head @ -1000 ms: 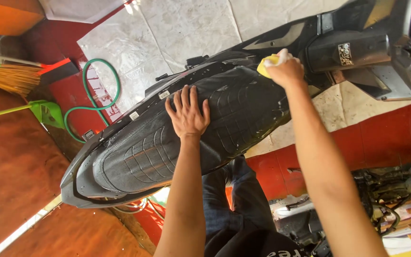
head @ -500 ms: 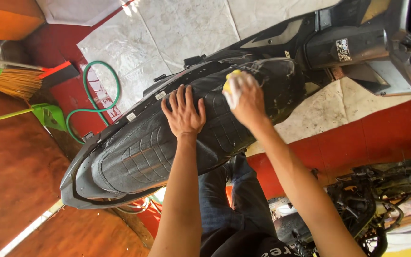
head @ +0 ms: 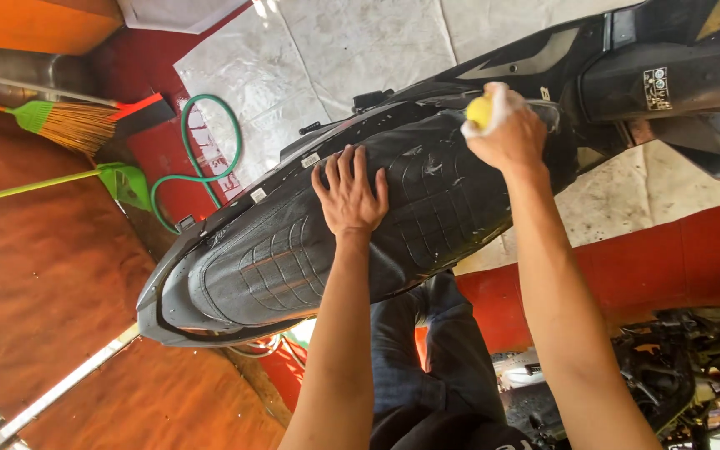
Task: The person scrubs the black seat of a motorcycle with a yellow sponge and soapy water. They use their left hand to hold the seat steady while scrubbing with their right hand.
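Note:
A black scooter seat with a stitched grid pattern runs across the middle of the view, wet and flecked with suds. My left hand lies flat on the seat's middle, fingers spread. My right hand is closed around a yellow soapy sponge and presses it on the seat's front end, near the black body panels.
A green hose loops over a red ledge. A broom with orange bristles and a green-handled squeegee lie at the left. Wet pale floor tiles show beyond the scooter. Another motorcycle's engine sits at the lower right.
My right hand with the sponge slid from the seat's front toward the middle, then back toward the front. My left hand stayed flat on the seat.

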